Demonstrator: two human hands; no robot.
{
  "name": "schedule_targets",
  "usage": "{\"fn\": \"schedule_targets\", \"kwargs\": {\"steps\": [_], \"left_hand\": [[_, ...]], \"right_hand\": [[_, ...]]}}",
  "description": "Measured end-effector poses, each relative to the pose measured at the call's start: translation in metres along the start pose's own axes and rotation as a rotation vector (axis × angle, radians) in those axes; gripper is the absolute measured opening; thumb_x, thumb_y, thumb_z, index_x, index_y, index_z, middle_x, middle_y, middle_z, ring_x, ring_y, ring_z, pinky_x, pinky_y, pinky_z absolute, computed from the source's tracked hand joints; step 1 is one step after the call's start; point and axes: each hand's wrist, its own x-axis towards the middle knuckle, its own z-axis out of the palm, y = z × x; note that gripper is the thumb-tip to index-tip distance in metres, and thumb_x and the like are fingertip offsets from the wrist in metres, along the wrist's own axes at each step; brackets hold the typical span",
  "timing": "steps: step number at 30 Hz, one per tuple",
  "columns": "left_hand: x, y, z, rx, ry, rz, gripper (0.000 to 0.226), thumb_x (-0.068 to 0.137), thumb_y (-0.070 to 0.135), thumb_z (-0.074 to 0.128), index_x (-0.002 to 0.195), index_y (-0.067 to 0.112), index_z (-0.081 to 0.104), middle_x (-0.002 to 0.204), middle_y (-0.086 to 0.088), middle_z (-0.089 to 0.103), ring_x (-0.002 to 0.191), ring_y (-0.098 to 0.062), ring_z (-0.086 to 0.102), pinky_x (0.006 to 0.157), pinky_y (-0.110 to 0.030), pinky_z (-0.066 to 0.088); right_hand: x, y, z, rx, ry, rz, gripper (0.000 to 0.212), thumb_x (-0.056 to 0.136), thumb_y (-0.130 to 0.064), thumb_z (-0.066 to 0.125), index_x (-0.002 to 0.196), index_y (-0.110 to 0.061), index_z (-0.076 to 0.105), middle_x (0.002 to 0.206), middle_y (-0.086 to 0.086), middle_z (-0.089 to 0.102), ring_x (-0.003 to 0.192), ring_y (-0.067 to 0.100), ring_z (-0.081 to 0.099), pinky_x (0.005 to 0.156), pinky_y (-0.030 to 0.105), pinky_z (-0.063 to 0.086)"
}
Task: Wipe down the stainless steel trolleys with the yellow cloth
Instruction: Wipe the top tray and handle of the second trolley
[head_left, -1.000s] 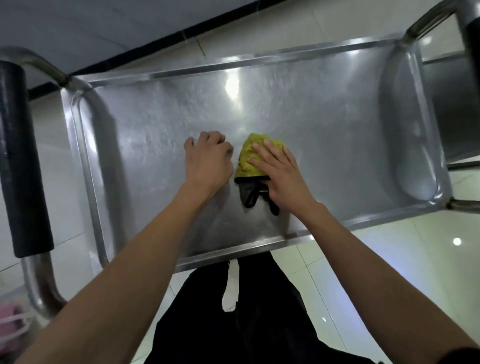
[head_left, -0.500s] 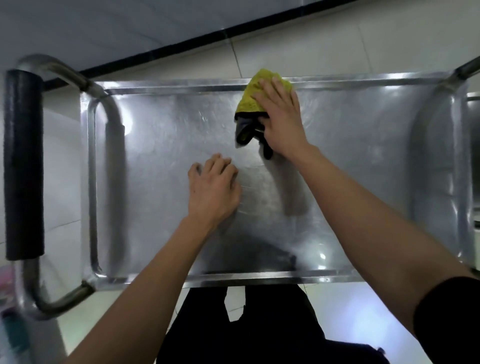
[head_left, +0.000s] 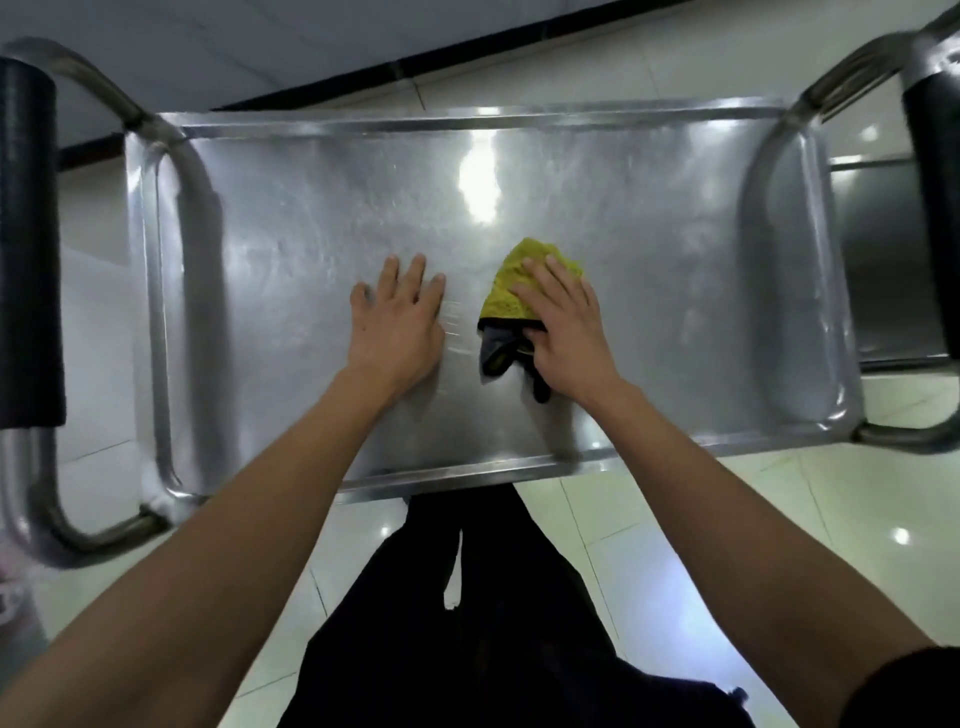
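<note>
A stainless steel trolley (head_left: 291, 218) fills the view, its top shelf a shallow tray with a raised rim. The yellow cloth (head_left: 511, 291), with a dark grey underside showing at its near end, lies flat on the middle of the shelf. My right hand (head_left: 563, 332) presses down on the cloth, fingers spread over it. My left hand (head_left: 397, 322) rests flat on the bare steel just left of the cloth, fingers apart and holding nothing.
Bent steel tube handles with black foam grips stand at the left end (head_left: 26, 244) and right end (head_left: 935, 218) of the trolley. A second steel shelf (head_left: 878, 270) sits past the right end. Glossy white floor tiles (head_left: 727, 525) lie below; a dark skirting line runs behind.
My right hand has drawn the cloth back from the far rim to the middle of the shelf. My left hand has stayed in the middle, its fingers now flatter.
</note>
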Motion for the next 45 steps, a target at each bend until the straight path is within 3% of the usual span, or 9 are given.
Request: {"fn": "schedule_targets", "kwargs": {"steps": [7, 9, 14, 19, 23, 27, 34, 39, 45], "left_hand": [[-0.013, 0.038, 0.003, -0.024, 0.007, 0.138, 0.048, 0.097, 0.029, 0.042, 0.143, 0.017, 0.041, 0.160, -0.014, 0.021, 0.148, -0.034, 0.015, 0.109, -0.056, 0.029], [-0.013, 0.048, 0.006, -0.045, -0.015, 0.159, 0.048, 0.097, 0.029, 0.042, 0.143, 0.018, 0.040, 0.161, -0.013, 0.020, 0.149, -0.032, 0.013, 0.111, -0.057, 0.027], [-0.002, 0.057, 0.006, -0.077, 0.034, 0.170, 0.048, 0.094, 0.027, 0.046, 0.141, 0.017, 0.044, 0.159, -0.013, 0.023, 0.149, -0.033, 0.014, 0.108, -0.057, 0.029], [0.036, 0.066, -0.005, -0.098, 0.044, 0.159, 0.049, 0.096, 0.026, 0.045, 0.144, 0.019, 0.041, 0.161, -0.013, 0.021, 0.150, -0.034, 0.011, 0.111, -0.061, 0.025], [0.076, 0.078, -0.018, -0.063, 0.068, 0.150, 0.042, 0.095, 0.023, 0.046, 0.137, 0.018, 0.048, 0.154, -0.013, 0.031, 0.146, -0.034, 0.019, 0.108, -0.062, 0.027], [0.092, 0.082, -0.019, -0.150, 0.141, 0.072, 0.026, 0.095, 0.020, 0.050, 0.115, 0.018, 0.067, 0.133, -0.006, 0.052, 0.132, -0.030, 0.038, 0.100, -0.052, 0.033], [0.093, 0.083, -0.008, -0.178, 0.239, 0.029, 0.022, 0.090, 0.021, 0.062, 0.108, 0.024, 0.075, 0.131, -0.004, 0.062, 0.129, -0.029, 0.051, 0.095, -0.047, 0.041], [0.091, 0.086, -0.012, -0.097, 0.181, 0.024, 0.031, 0.091, 0.026, 0.052, 0.117, 0.024, 0.070, 0.139, -0.003, 0.055, 0.137, -0.028, 0.043, 0.100, -0.047, 0.037], [0.081, 0.099, -0.014, -0.065, 0.076, -0.035, 0.045, 0.099, 0.027, 0.039, 0.142, 0.021, 0.048, 0.161, -0.007, 0.028, 0.152, -0.028, 0.017, 0.112, -0.054, 0.025]], "right_hand": [[-0.116, -0.009, 0.018, 0.049, -0.001, 0.070, 0.036, 0.089, -0.041, 0.059, 0.122, -0.027, 0.063, 0.155, -0.012, 0.039, 0.151, 0.008, 0.016, 0.123, 0.051, 0.011], [-0.133, -0.007, 0.022, 0.007, 0.026, 0.076, 0.031, 0.092, -0.042, 0.061, 0.116, -0.023, 0.064, 0.153, -0.010, 0.043, 0.151, 0.010, 0.020, 0.121, 0.054, 0.015], [-0.145, -0.012, 0.037, -0.152, 0.074, 0.188, 0.055, 0.098, -0.032, 0.050, 0.149, -0.018, 0.035, 0.166, 0.002, 0.012, 0.154, 0.020, 0.005, 0.122, 0.054, 0.015], [-0.136, 0.002, 0.041, -0.189, 0.087, 0.170, 0.060, 0.095, -0.030, 0.048, 0.152, -0.017, 0.033, 0.166, 0.000, 0.015, 0.154, 0.021, 0.008, 0.119, 0.057, 0.020], [-0.109, 0.024, 0.030, -0.226, 0.060, 0.134, 0.061, 0.096, -0.030, 0.044, 0.154, -0.018, 0.030, 0.166, 0.001, 0.016, 0.154, 0.022, 0.009, 0.119, 0.056, 0.021], [-0.057, 0.051, 0.011, -0.284, -0.001, 0.087, 0.061, 0.097, -0.034, 0.039, 0.156, -0.019, 0.026, 0.166, 0.002, 0.012, 0.154, 0.023, 0.005, 0.120, 0.055, 0.019], [0.080, 0.081, -0.025, -0.264, -0.035, 0.003, 0.061, 0.098, -0.032, 0.041, 0.155, -0.019, 0.027, 0.166, 0.003, 0.014, 0.153, 0.024, 0.007, 0.123, 0.051, 0.011], [0.171, 0.090, -0.047, -0.258, -0.046, 0.017, 0.059, 0.099, -0.031, 0.037, 0.156, -0.019, 0.025, 0.165, 0.002, 0.014, 0.153, 0.023, 0.006, 0.123, 0.049, 0.007], [0.163, 0.090, -0.050, -0.213, -0.014, -0.006, 0.057, 0.099, -0.032, 0.037, 0.154, -0.020, 0.030, 0.165, 0.000, 0.016, 0.153, 0.021, 0.008, 0.123, 0.049, 0.008]]}}
